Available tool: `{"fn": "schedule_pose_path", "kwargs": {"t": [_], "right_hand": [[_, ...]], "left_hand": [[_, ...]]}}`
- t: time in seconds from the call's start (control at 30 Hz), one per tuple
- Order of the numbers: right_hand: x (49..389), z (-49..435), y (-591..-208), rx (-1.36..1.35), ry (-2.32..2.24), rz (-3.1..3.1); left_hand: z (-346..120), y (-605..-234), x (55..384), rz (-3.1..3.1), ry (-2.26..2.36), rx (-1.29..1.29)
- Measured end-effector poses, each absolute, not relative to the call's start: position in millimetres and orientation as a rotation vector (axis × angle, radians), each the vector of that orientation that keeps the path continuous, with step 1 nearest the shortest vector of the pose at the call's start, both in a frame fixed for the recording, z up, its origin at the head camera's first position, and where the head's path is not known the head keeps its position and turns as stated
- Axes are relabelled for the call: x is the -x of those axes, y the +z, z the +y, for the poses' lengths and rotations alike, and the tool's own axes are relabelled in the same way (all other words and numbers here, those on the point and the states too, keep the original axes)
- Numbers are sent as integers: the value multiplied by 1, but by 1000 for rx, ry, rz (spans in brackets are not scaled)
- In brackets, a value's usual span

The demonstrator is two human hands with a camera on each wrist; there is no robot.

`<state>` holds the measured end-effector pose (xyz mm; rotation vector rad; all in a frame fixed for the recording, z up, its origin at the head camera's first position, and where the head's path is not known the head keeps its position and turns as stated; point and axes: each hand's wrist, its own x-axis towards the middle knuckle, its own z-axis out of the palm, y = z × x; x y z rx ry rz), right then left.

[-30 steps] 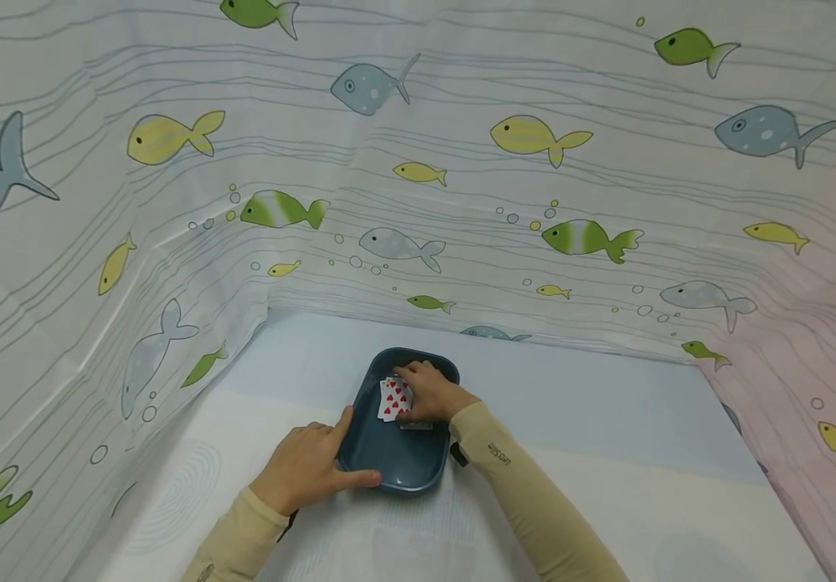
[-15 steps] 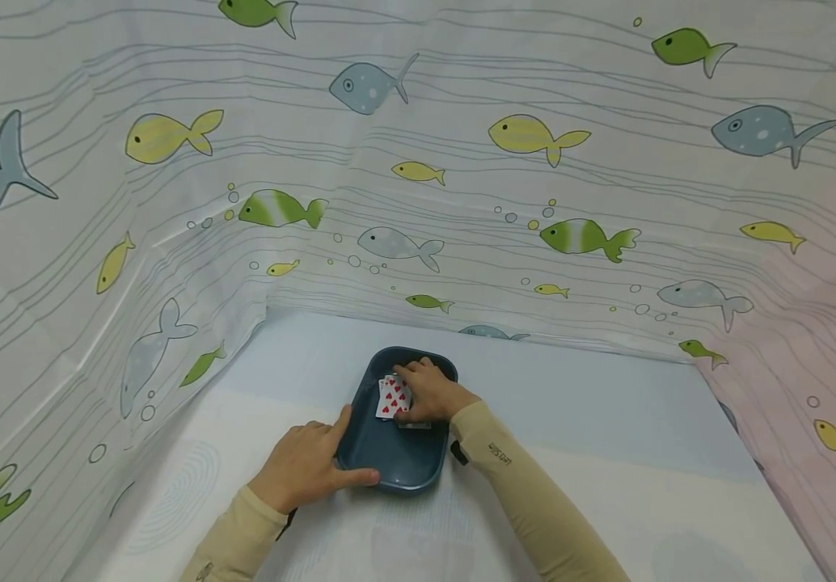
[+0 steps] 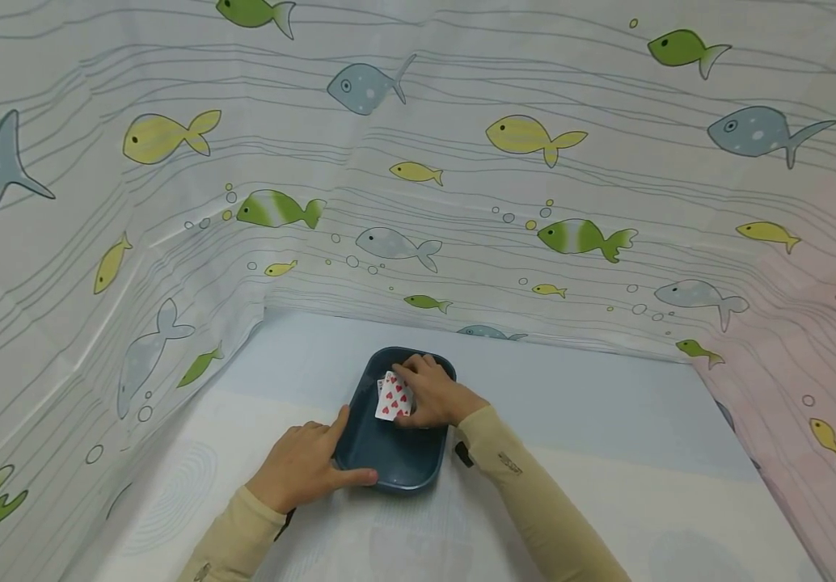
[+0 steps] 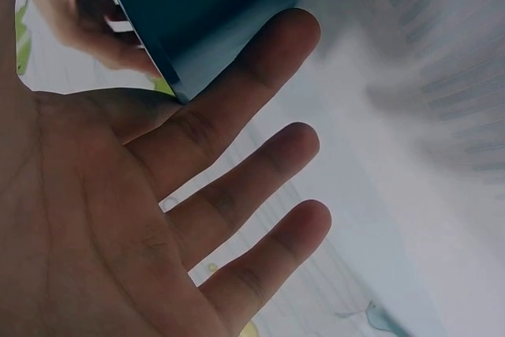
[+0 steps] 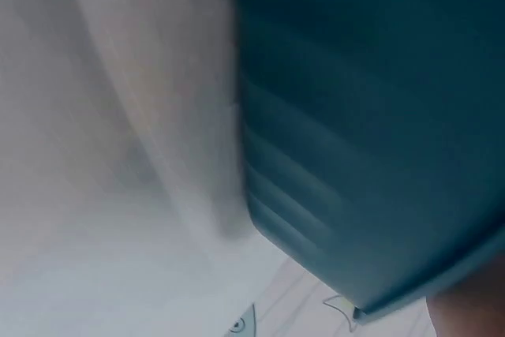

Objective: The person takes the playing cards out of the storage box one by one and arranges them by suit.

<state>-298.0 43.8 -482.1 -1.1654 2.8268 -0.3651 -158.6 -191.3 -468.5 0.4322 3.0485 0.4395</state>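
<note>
Compared with one second ago, we see the wrist of the right hand [image 3: 434,394] moved a little to the right, and the white strip of a card below its palm is no longer visible. Now this hand has curled fingers and appears to pinch the playing cards [image 3: 392,398], thumb at their near end and forefinger at the far end; how firmly, we cannot tell. Their red hearts face up, and they are inside the blue tray [image 3: 399,466], toward its far half. From the right hand they lie to the left; the left hand [image 3: 305,462], straight-fingered at the tray's left and near rim, is farther from them. We find their long axis pointing away from us, far end leaning slightly right, almost parallel with the tray's.
</note>
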Motion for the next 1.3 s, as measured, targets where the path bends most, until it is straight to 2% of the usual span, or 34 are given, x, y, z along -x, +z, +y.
{"fn": "schedule_pose_path", "kwargs": {"t": [0.57,1.3], "right_hand": [[281,80,-459,1301,-466,2884],[263,156,-458,1175,-600,3020]], "left_hand": [[-190,-469,160,3055,434,-429],[-191,-468,158,3091,460,-471]]}}
